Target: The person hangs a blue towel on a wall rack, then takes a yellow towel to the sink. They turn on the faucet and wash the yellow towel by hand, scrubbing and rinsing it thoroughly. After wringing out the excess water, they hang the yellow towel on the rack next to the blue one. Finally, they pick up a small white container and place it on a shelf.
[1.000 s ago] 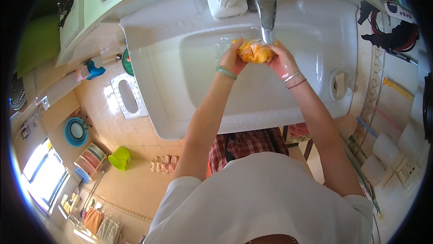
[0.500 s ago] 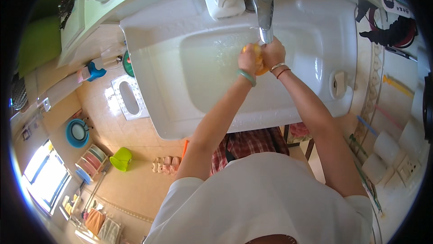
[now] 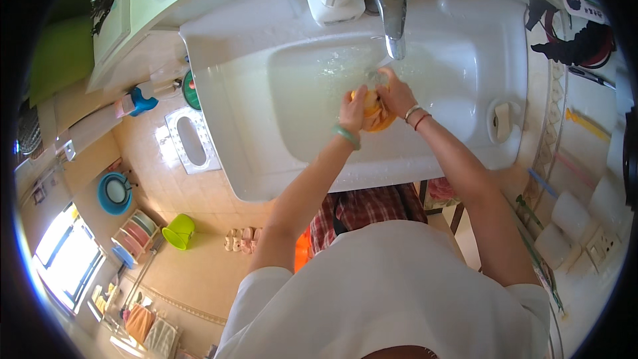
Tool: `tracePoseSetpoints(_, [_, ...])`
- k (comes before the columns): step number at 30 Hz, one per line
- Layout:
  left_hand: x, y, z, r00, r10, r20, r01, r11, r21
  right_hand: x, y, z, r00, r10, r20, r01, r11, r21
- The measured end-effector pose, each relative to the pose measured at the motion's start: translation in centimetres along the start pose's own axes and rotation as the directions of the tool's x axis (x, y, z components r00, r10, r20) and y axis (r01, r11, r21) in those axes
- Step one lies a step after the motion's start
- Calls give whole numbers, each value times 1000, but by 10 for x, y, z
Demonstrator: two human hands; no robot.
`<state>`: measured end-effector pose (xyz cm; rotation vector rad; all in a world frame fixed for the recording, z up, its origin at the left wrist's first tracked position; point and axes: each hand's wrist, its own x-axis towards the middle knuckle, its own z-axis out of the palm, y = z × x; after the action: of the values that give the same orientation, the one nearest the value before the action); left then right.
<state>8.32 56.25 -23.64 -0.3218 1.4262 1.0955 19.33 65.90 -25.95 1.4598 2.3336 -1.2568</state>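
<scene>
Over the white sink basin (image 3: 302, 126), both my hands grip a bunched orange-yellow cloth (image 3: 377, 120), one at each side. My left hand (image 3: 352, 112), below a pale green bangle, is closed on the cloth's left part. Closed around its upper right part is my right hand (image 3: 399, 96), with bracelets at the wrist. Clear water splashes at the cloth's top, just under the chrome faucet (image 3: 392, 10). Cloudy, rippling water lies in the basin. Folds and fingers hide part of the cloth.
A white pump bottle (image 3: 335, 0) stands left of the faucet on the sink's back ledge. Soap sits in a recess (image 3: 502, 122) at the right rim. On the floor to the left are a stool-like frame (image 3: 193, 141) and a lime-green bucket (image 3: 178, 231).
Both hands have drawn the cloth toward me and slightly left, from beneath the faucet's spout. They are farther apart, and more of the cloth shows between them.
</scene>
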Motion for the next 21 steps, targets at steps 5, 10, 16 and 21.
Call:
tracePoseSetpoints(5, [-12, -6, -13, 988, -132, 76, 123, 987, 107, -5, -1, 4, 975, 96, 201, -36, 959, -282])
tracePoseSetpoints(10, [-10, 2, -10, 992, -81, 101, 71, 993, 99, 12, 5, 11, 991, 19, 134, 20, 958, -285])
tracePoseSetpoints(16, [9, 40, -6, 989, -81, 121, 94, 990, -109, 14, -9, -25, 978, 93, -189, 8, 881, 473])
tracePoseSetpoints(21, [53, 57, 23, 925, -84, 371, 191, 946, -263, 19, -43, -28, 932, -212, -295, 297, 912, 283])
